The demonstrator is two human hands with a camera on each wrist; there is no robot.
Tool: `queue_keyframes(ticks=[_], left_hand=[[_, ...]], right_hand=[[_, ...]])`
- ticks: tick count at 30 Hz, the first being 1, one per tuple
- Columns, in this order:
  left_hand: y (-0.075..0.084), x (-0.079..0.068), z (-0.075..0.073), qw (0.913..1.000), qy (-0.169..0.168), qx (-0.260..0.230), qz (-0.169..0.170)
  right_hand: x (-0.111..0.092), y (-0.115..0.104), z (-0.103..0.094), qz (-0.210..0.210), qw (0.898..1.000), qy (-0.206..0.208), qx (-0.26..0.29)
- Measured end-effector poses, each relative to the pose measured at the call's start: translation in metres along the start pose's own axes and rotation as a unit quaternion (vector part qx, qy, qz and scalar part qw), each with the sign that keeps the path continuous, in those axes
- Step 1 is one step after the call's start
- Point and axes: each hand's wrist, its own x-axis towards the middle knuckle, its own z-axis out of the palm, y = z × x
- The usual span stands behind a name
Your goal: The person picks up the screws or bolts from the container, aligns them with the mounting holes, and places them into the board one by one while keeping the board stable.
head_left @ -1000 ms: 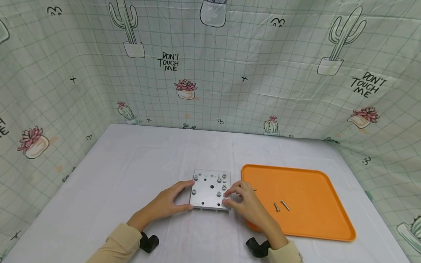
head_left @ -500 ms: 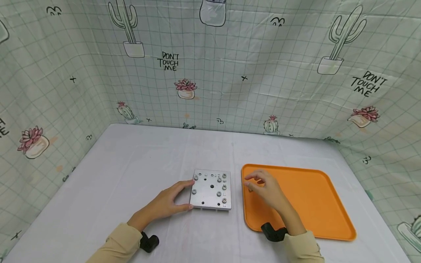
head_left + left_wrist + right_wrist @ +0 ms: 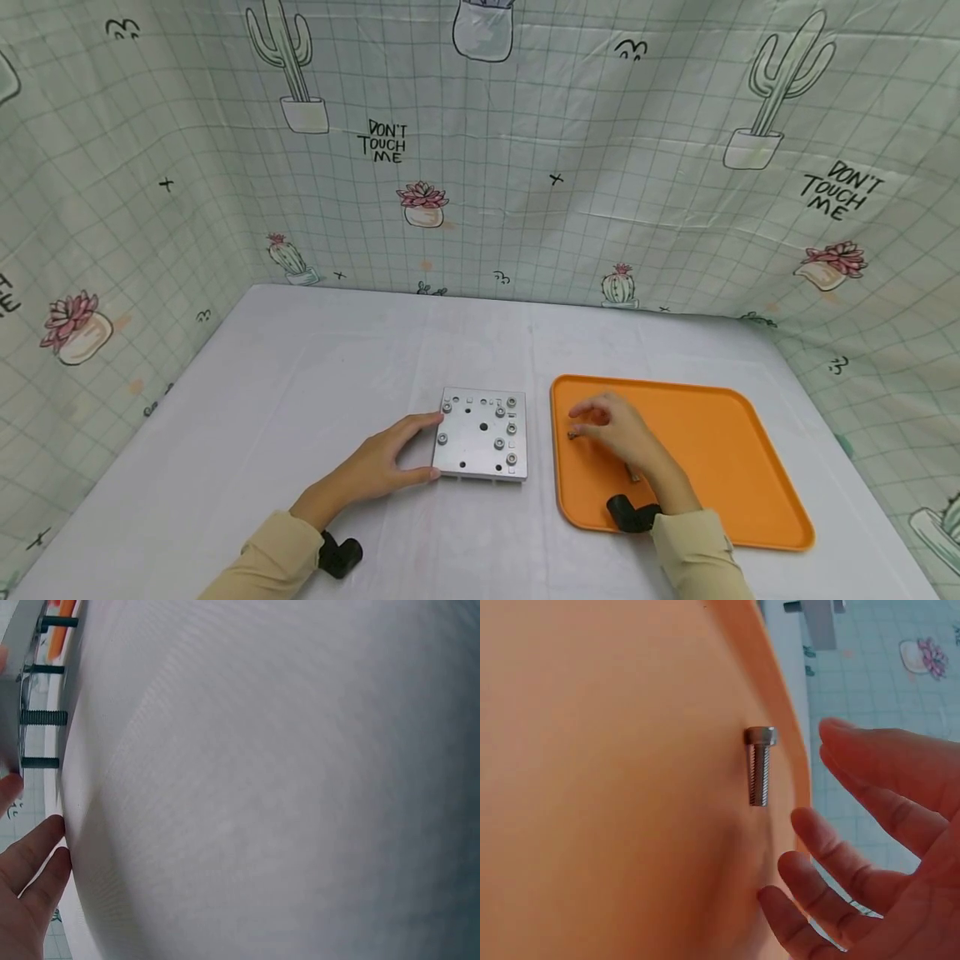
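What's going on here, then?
A person is working with a metal plate and some screws. The left hand touches the plate's left edge, while seven screws sit in its top face and some of its holes have none. The right hand is over the orange tray, its fingers close to a loose screw but apart from it. Another screw shows in the tray, partly hidden by the right arm.

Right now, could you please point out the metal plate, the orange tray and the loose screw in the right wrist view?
Metal plate [image 3: 474, 438]: head view, bare top face.
Orange tray [image 3: 723, 467]: head view, bare floor.
Cylindrical-head screw [image 3: 758, 774]: right wrist view, threaded shank.
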Motion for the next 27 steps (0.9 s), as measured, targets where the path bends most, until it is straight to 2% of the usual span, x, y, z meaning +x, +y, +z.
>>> queue_keyframes(ticks=[5, 12, 18, 27], left_hand=[[-0.001, 0.0, 0.0, 1.0, 0.001, 0.001, 0.004], [-0.001, 0.0, 0.001, 1.0, 0.001, 0.001, 0.003], [-0.002, 0.0, 0.002, 1.0, 0.001, 0.001, 0.0], [0.0, 0.0, 0.001, 1.0, -0.001, 0.001, -0.005]], right_hand=[[0.004, 0.005, 0.002, 0.002, 1.0, -0.03, 0.007], [0.009, 0.006, 0.004, 0.014, 0.998, -0.057, -0.017], [0.01, 0.003, 0.006, 0.033, 0.997, -0.059, -0.022], [0.012, 0.004, 0.008, 0.037, 0.997, -0.055, -0.042]])
